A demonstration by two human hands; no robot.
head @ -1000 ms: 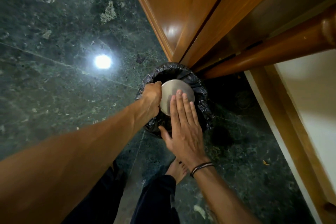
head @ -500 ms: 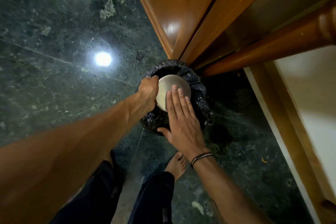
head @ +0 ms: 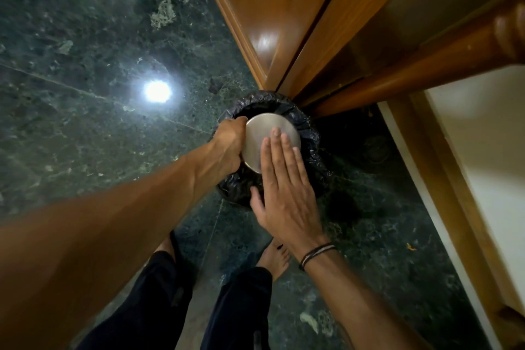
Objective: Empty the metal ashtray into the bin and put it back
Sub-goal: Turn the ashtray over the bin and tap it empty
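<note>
The round metal ashtray (head: 265,133) is turned bottom-up over the mouth of the bin (head: 312,133), which is lined with a black plastic bag and stands on the floor. My left hand (head: 228,142) grips the ashtray's left rim. My right hand (head: 284,187) lies flat with its fingers together, fingertips resting on the ashtray's underside. The ashtray's inside and the bin's contents are hidden.
The bin stands against a wooden cabinet corner (head: 272,45) on a dark green marble floor (head: 85,51) with a bright lamp reflection. A turned wooden rail (head: 426,65) and a white panel (head: 488,133) lie to the right. My bare feet (head: 274,261) stand just before the bin.
Both hands and the ashtray stay over the bin. My right hand's fingertips shifted slightly on the ashtray's underside, and the view moved a little.
</note>
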